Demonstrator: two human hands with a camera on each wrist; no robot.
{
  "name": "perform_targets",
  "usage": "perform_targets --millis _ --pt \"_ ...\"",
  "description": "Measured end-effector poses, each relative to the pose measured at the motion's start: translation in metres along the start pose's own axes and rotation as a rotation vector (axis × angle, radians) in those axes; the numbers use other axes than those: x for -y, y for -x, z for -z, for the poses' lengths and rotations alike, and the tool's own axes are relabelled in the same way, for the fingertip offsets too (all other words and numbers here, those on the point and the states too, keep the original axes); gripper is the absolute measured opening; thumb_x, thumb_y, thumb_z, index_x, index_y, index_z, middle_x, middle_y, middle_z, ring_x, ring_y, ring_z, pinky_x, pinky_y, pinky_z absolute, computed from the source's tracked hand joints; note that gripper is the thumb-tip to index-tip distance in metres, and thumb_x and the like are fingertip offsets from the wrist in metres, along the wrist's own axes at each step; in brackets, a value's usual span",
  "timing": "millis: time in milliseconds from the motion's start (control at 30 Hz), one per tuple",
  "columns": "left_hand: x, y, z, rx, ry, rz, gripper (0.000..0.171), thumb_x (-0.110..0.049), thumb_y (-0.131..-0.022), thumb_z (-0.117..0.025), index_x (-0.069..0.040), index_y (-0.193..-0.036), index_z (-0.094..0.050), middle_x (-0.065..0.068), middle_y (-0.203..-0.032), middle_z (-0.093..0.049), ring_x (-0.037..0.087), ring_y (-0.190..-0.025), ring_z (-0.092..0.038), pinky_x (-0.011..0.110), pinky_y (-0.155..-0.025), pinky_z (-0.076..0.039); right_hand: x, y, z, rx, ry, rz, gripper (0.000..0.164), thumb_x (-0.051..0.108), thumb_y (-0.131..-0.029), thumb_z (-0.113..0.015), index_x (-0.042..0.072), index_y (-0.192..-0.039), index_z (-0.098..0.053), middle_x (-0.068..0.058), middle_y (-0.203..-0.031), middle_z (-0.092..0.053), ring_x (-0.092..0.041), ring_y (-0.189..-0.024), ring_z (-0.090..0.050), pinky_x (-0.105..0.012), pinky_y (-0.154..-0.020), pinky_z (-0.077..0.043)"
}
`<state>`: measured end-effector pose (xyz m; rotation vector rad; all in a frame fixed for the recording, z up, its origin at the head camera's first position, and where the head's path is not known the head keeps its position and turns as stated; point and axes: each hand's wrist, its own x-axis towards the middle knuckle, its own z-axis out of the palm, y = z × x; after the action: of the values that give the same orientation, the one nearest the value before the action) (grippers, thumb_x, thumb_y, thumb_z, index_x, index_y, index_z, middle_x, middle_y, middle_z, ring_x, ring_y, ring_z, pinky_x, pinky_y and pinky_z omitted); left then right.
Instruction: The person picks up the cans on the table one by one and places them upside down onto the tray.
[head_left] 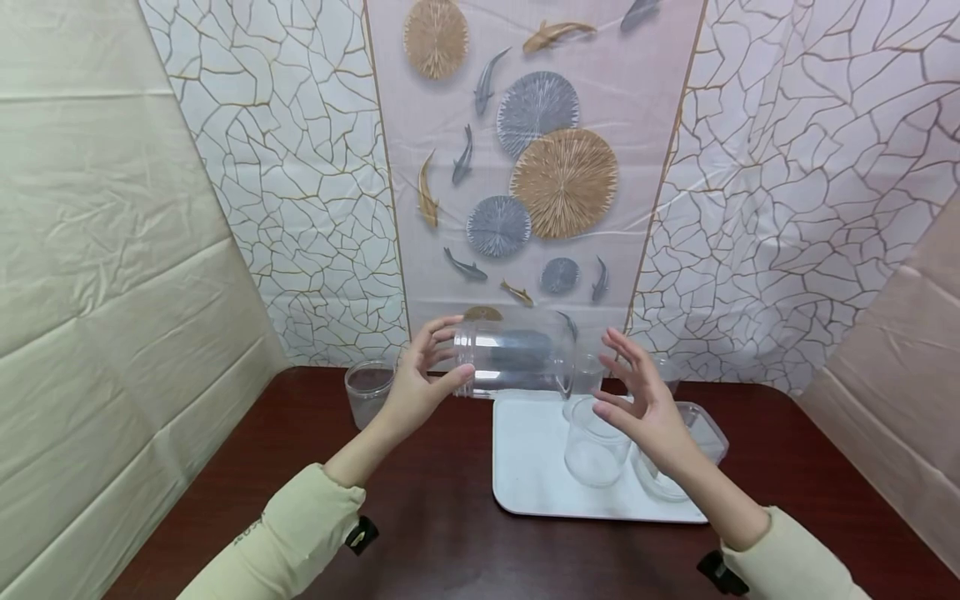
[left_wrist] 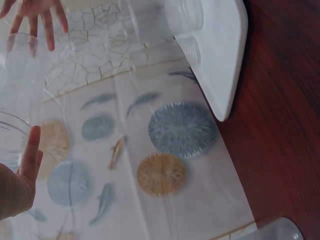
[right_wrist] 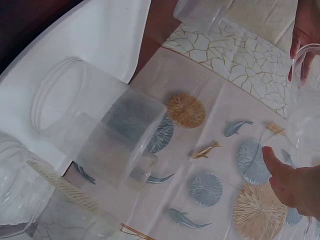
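Observation:
A clear, empty-looking plastic jar [head_left: 517, 360] is held up sideways above the table, its threaded mouth toward the left. My left hand [head_left: 417, 385] grips it round the mouth end, thumb in front and fingers behind. Beyond the jar's base, my right hand [head_left: 643, 410] has its fingers spread and loosely bent, apart from the jar and holding nothing. In the left wrist view the jar [left_wrist: 20, 70] shows between both hands. The right wrist view has the right hand's finger [right_wrist: 275, 162] near the jar [right_wrist: 306, 112] with a gap between.
Under my right hand lies a white tray [head_left: 528, 475] bearing several clear containers, among them an upright jar [head_left: 596, 458] and a container at the right [head_left: 701, 429]. Another clear jar [head_left: 367, 400] stands on the dark red table [head_left: 420, 517] at left. Patterned curtain [head_left: 322, 208] hangs behind.

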<state>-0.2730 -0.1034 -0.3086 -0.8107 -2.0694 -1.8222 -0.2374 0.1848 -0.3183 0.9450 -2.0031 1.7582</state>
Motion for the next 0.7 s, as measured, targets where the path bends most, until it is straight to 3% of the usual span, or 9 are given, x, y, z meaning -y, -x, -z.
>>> perform_targets --millis 133,333,433,567,667,700 --pt "-0.002 0.002 -0.006 0.020 0.040 0.004 0.062 -0.015 -0.082 -0.067 -0.013 -0.137 -0.040 0.019 -0.139 -0.042 0.039 -0.122 -0.050 0.037 -0.080 -0.055 0.003 -0.002 -0.002 0.023 -0.036 0.003 0.078 -0.017 -0.082 -0.054 0.008 -0.149 -0.021 0.008 -0.147 -0.029 -0.001 -0.130 -0.037 -0.022 -0.091 -0.049" --pt "-0.003 0.005 -0.014 0.043 0.086 -0.022 0.065 -0.031 -0.082 -0.072 -0.013 -0.136 -0.041 0.019 -0.137 -0.043 0.040 -0.119 -0.051 0.030 -0.074 -0.056 0.006 -0.002 -0.003 0.046 -0.056 -0.004 0.080 -0.015 -0.083 -0.055 0.011 -0.149 -0.020 0.007 -0.148 -0.028 -0.002 -0.130 -0.037 -0.023 -0.092 -0.049" --pt "-0.003 0.005 -0.018 0.051 0.106 -0.034 0.065 -0.029 -0.082 -0.072 -0.011 -0.136 -0.041 0.021 -0.136 -0.044 0.040 -0.117 -0.052 0.029 -0.072 -0.056 0.007 -0.002 -0.003 0.057 -0.060 -0.002 0.081 -0.014 -0.083 -0.056 0.011 -0.150 -0.019 0.005 -0.150 -0.026 -0.009 -0.132 -0.035 -0.021 -0.092 -0.048" --pt "-0.003 0.006 -0.023 0.057 0.115 -0.042 0.062 -0.018 -0.082 -0.070 -0.008 -0.136 -0.040 0.021 -0.135 -0.044 0.039 -0.115 -0.053 0.028 -0.069 -0.056 0.008 -0.002 -0.002 0.074 -0.086 -0.007 0.083 -0.012 -0.083 -0.060 0.012 -0.151 -0.017 0.003 -0.151 -0.023 -0.036 -0.137 -0.025 -0.020 -0.094 -0.045" --pt "-0.004 0.007 -0.025 0.060 0.116 -0.043 0.062 -0.017 -0.082 -0.069 -0.008 -0.136 -0.040 0.021 -0.135 -0.044 0.038 -0.115 -0.054 0.027 -0.068 -0.056 0.007 -0.002 -0.002 0.086 -0.100 -0.007 0.085 -0.012 -0.082 -0.061 0.013 -0.151 -0.017 0.004 -0.152 -0.023 -0.034 -0.139 -0.024 -0.019 -0.095 -0.044" --pt "-0.003 0.008 -0.026 0.060 0.117 -0.043 0.061 -0.017 -0.082 -0.069 -0.009 -0.136 -0.041 0.020 -0.136 -0.044 0.038 -0.114 -0.054 0.027 -0.067 -0.056 0.007 -0.002 -0.002 0.092 -0.106 0.000 0.084 -0.012 -0.082 -0.061 0.012 -0.150 -0.018 0.004 -0.152 -0.023 -0.027 -0.139 -0.028 -0.020 -0.096 -0.044"
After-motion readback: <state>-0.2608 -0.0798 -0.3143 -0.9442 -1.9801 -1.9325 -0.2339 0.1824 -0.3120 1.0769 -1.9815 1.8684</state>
